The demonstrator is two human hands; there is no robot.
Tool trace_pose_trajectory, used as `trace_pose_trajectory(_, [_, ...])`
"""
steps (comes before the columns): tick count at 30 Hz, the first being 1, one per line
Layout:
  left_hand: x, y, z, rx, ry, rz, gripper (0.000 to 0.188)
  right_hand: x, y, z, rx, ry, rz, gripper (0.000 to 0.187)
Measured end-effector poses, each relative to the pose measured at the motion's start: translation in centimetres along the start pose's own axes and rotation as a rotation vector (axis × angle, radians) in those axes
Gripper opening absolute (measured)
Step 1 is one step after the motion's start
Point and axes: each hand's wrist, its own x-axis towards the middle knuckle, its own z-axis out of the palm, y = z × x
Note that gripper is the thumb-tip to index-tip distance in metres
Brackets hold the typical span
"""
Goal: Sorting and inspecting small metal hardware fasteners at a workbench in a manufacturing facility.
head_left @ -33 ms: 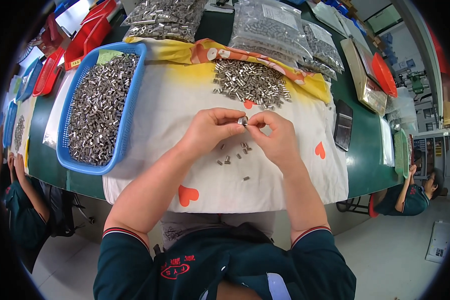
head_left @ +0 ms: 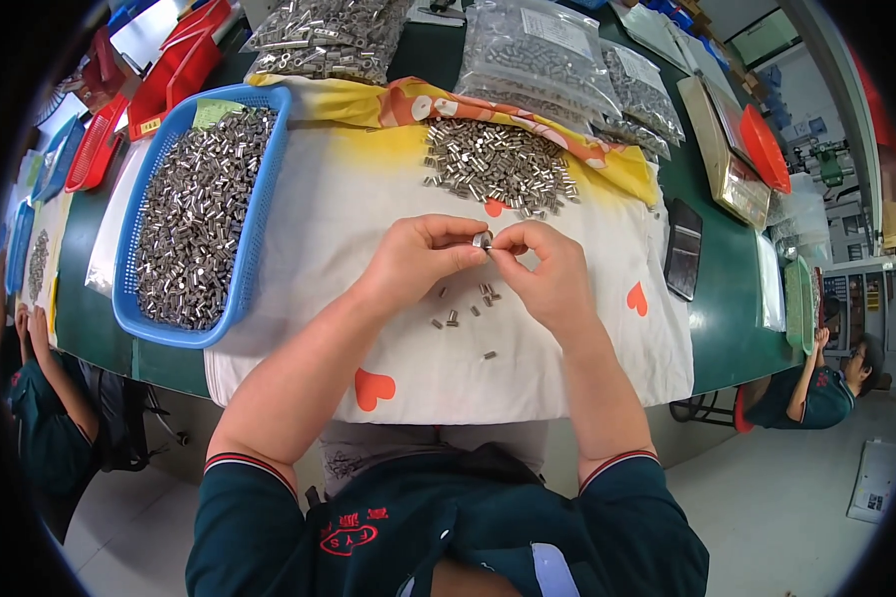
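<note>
Over the white cloth (head_left: 304, 239), my two hands meet in front of a pile of small metal cylinders (head_left: 498, 164). My left hand (head_left: 413, 261) pinches a short, shiny metal ring-like piece (head_left: 482, 240) between thumb and fingers. From the other side, my right hand (head_left: 548, 277) has thumb and forefinger pressed together against that piece. What the right fingertips hold is too small to make out. Several loose cylinders (head_left: 453, 318) lie on the cloth just below my hands. A blue plastic basket (head_left: 207, 335) full of such cylinders stands to the left.
Clear bags of metal parts (head_left: 538, 60) lie at the back, beyond the folded yellow cloth edge (head_left: 358, 102). A dark phone (head_left: 683, 249) rests on the green table (head_left: 722, 338) at right. Red bins (head_left: 174, 75) stand far left. Other people sit at both sides.
</note>
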Motion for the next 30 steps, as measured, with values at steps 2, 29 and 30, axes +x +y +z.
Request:
trace_pose_trajectory(2, [0.1,-0.3,-0.1,-0.072,-0.003,0.012,0.029,-0.1,0.0,0.3,-0.031,0.034,-0.038,0.007])
trace_pose_trajectory(29, [-0.1,0.3,-0.2,-0.098,-0.066,0.049,0.034,0.1,0.4,0.3,0.041,0.1,-0.175,0.008])
trace_pose_trajectory(30, [-0.1,0.3,-0.2,-0.091,-0.067,0.049,0.034,0.1,0.4,0.2,0.031,0.1,-0.185,0.008])
